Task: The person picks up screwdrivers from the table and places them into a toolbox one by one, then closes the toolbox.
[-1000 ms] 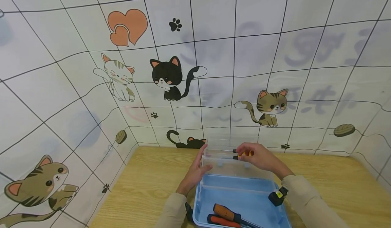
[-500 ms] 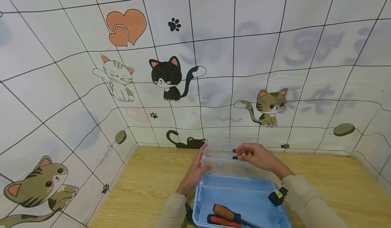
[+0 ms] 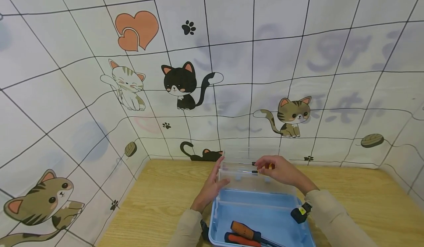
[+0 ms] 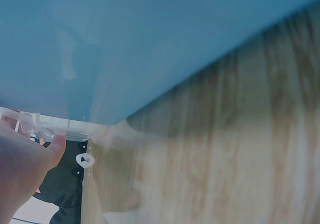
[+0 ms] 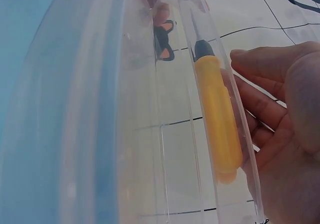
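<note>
My left hand (image 3: 211, 186) holds the left edge of the clear plastic lid (image 3: 258, 184) of a blue toolbox. In the left wrist view, its thumb (image 4: 57, 146) rests on the lid's edge. A yellow-handled screwdriver (image 5: 217, 114) lies inside the lid's clear compartment, its shaft pointing left in the head view. My right hand (image 3: 276, 168) is at the handle; in the right wrist view, its thumb (image 5: 255, 58) stands apart from the handle, and some fingers pass behind the plastic. A second dark collar and shaft (image 3: 243, 163) show above; whether they are a reflection I cannot tell.
The blue toolbox base (image 3: 261, 215) stands on a wooden table (image 3: 159, 203). An orange-and-black screwdriver (image 3: 245, 230) and a red-and-black handle (image 3: 241, 239) lie in its front part. Behind rises a white sheet (image 3: 232, 63) with cat drawings.
The screwdriver's dark collar has shifted slightly left and down, away from my right fingers. Both hands stay nearly in place.
</note>
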Motion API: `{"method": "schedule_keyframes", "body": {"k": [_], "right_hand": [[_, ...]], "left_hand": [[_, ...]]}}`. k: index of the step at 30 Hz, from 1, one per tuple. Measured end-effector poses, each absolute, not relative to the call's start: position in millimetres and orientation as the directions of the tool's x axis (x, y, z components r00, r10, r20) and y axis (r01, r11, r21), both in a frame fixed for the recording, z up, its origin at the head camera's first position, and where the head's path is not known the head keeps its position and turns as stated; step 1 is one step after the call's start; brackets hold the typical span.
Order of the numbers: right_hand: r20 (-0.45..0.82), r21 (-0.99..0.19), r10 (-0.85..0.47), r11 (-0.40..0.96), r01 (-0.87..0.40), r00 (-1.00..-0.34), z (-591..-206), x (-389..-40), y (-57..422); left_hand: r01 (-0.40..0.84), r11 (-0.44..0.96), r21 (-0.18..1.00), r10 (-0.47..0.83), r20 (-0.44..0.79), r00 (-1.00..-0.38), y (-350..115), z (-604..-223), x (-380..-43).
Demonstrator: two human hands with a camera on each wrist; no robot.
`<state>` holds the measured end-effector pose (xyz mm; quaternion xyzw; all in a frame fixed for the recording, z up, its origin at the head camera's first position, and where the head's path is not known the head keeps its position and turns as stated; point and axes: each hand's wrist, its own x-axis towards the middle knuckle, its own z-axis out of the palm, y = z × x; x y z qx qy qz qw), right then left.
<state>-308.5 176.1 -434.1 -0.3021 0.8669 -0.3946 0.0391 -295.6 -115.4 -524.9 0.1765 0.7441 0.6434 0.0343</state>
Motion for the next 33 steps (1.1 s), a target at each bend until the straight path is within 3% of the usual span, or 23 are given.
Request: {"method": "schedule_keyframes", "body": {"k": [33], "right_hand": [[0.307,-0.628,-0.482,0.545,-0.555,-0.821,-418,-295,197]], "left_hand": [[0.204,0.12,0.972,0.292,0.162,-0.942,-116,-526,-296]]}}
